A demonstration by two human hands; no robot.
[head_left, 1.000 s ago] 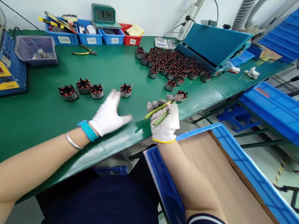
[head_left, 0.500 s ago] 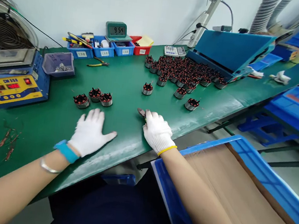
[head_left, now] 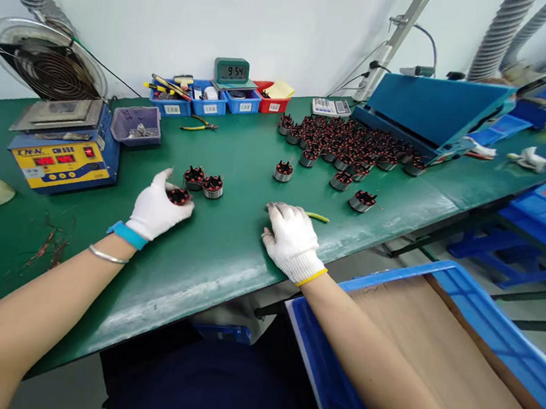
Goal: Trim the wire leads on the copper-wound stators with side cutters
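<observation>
My left hand (head_left: 157,209), in a white glove, is curled round a motor stator (head_left: 179,197) with copper windings and dark prongs. Just beyond it, two similar stators (head_left: 202,182) stand close together on the green tabletop. My right hand (head_left: 293,237), also gloved, lies palm down near the table's front edge. Its fingers are bent over a pair of pliers; one yellow-green handle of the pliers (head_left: 318,217) sticks out to the right, and the rest is mostly hidden under the hand. A single stator (head_left: 283,171) stands beyond my right hand, another (head_left: 363,201) to its right.
Many stators (head_left: 340,140) crowd before a blue tilted box (head_left: 434,111). A yellow-blue control unit (head_left: 64,156), purple tray (head_left: 136,125) and fan (head_left: 58,68) are left. Other pliers (head_left: 199,126) lie near small bins (head_left: 208,105). A large blue crate (head_left: 448,272) stands front right.
My left hand, spread flat before, has moved forward and closed round the nearest stator. My right hand stays near the same spot; the pliers' handle now shows instead of their jaws. The view has shifted.
</observation>
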